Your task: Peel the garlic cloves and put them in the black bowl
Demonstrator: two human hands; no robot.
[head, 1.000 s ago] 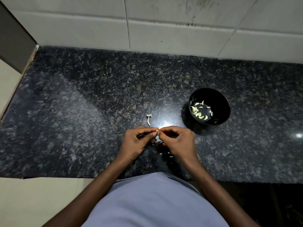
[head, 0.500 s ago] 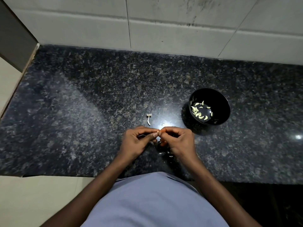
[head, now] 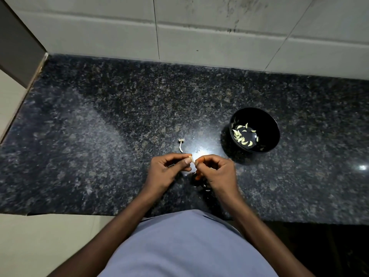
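Our left hand (head: 165,172) and right hand (head: 217,172) still pinch one garlic clove (head: 192,158), fingertips now slightly apart. The black bowl (head: 267,124) stays beyond our right hand.

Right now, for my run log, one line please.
step: peeling | both hands pinch garlic clove | black bowl: peeled cloves | counter: garlic stem

A small gap has been opened between the fingertips of the left hand (head: 166,172) and the right hand (head: 216,172), just below the frame's centre, where they were pressed together before; the small pale garlic clove (head: 192,158) is now seen pinched at the left thumb tip
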